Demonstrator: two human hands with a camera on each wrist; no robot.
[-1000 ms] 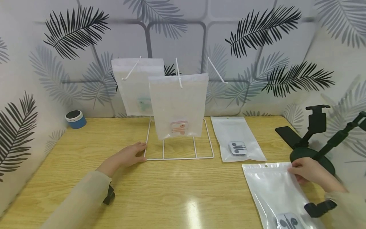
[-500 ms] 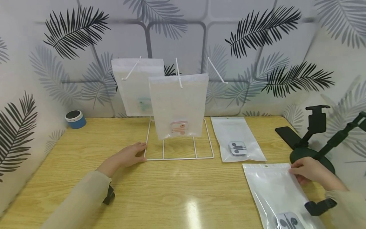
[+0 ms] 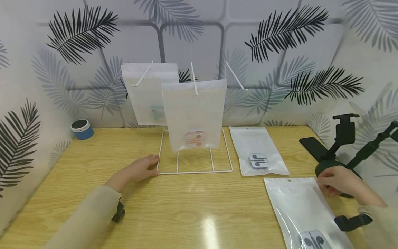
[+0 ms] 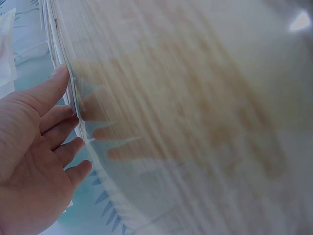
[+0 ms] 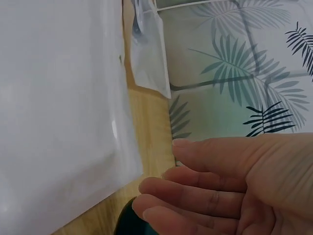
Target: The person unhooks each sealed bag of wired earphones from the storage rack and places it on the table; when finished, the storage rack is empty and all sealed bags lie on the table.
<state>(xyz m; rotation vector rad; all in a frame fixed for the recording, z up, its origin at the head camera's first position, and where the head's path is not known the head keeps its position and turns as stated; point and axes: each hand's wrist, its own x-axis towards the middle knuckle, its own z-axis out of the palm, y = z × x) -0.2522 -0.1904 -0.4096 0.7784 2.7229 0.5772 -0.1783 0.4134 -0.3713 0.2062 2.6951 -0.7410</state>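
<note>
My left hand (image 3: 143, 168) rests against the left side of the white wire display rack (image 3: 194, 173); in the left wrist view, thumb and loosely bent fingers (image 4: 78, 171) touch along its edge. Two groups of white bags hang on the rack: a front bag (image 3: 194, 114) with pinkish earphones on the middle hook, others (image 3: 149, 93) on the left hook. My right hand (image 3: 340, 183) hovers by the upper right corner of a clear-fronted zip bag (image 3: 298, 204) with boxed earphones (image 3: 313, 239). The right wrist view shows its fingers (image 5: 195, 196) apart from the bag.
Another bag with earphones (image 3: 258, 148) lies right of the rack. The right hook (image 3: 236, 76) juts out bare. A black phone stand (image 3: 345, 133) with a dark round base stands at the right edge. A blue cylinder (image 3: 82, 129) sits at the far left.
My right hand has let go of the near bag's upper corner and moved slightly up and right. The bag stays on the table; my left hand has not moved.
</note>
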